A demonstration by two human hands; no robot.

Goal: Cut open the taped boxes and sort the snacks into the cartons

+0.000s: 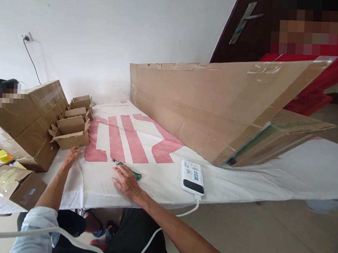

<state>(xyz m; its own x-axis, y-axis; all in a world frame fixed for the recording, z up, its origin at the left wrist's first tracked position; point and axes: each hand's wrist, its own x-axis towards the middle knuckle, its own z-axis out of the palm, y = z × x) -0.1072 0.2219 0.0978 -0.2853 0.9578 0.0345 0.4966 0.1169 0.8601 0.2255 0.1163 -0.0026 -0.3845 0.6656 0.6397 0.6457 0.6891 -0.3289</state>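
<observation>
My left hand [71, 157] is just in front of the nearest small open cardboard box [73, 140], its fingers apart with nothing visible in them. Whether the fingertips touch the box's lower edge I cannot tell. Lower on the cloth, my right hand [127, 181] lies with fingers stretched out over a green-handled tool [138, 175]. The tool's dark tip and rounded handle end show on either side of the hand; its middle is hidden, so its exact kind is unclear. Several more small open boxes [79, 112] stand in a row behind the nearest one.
Large closed cartons [43, 117] stand at the left, with a smaller taped carton [17, 185] near the edge. A long cardboard panel [203, 105] slants across the right side. A white device [193, 176] with a cable lies on the white-and-red cloth [160, 186]. Other people are partly visible.
</observation>
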